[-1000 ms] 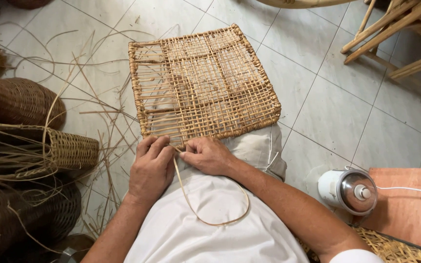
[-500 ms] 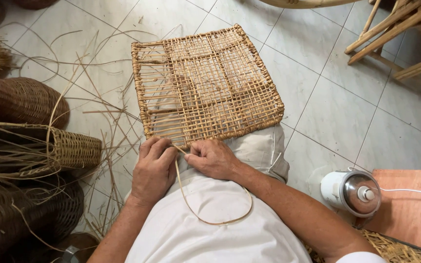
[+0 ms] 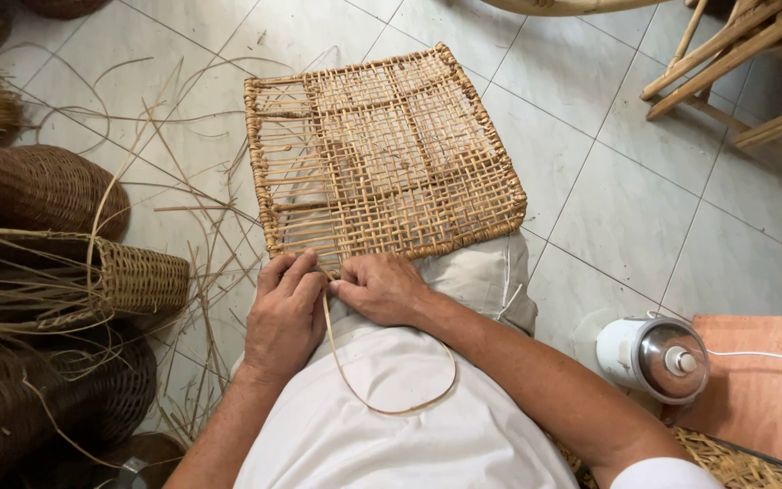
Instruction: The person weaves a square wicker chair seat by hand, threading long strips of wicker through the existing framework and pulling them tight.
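Floor: pale tiled floor (image 3: 644,208), strewn at left with loose cane strands (image 3: 183,235).
Baskets at left: dark woven baskets (image 3: 38,186) lying on their sides; what is in them cannot be made out from here, though a paler basket (image 3: 133,281) has strands trailing from its mouth.
Panel: square woven rattan panel (image 3: 382,154) rests on the person's lap, its near edge at the hands; the left part is open bars, the rest filled with weave.
Step in hand: by the look of it, working a strand into the near edge.
Left hand: left hand (image 3: 284,317) lies with fingers together, pressed on the near edge.
Right hand: right hand (image 3: 380,288) has fingertips pinched on a cane strip (image 3: 391,409), which loops down over the lap.
Next move calls for: a steady pull, keeping the loop unkinked.
Canister: white lidded canister (image 3: 655,358) near right, beside an orange board (image 3: 762,389); contents hidden.
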